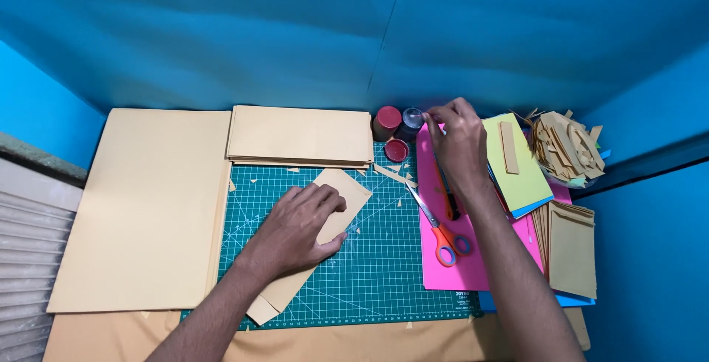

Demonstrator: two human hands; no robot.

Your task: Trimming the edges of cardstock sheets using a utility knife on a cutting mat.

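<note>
Both forearms rise from the bottom of the frame: the left hand lies spread flat on a folded tan paper strip at centre, apparently to pin it to the green cutting mat. Upper right, the right hand pinches something small, which cannot be made out, above a pink sheet bearing orange-handled scissors. Blue walls enclose the table.

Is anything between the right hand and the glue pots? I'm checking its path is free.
Nothing visible does. The right hand hovers right beside the pots, fingertips almost at the clear-topped one; the scissors lie nearer the person, out of the way.
</note>
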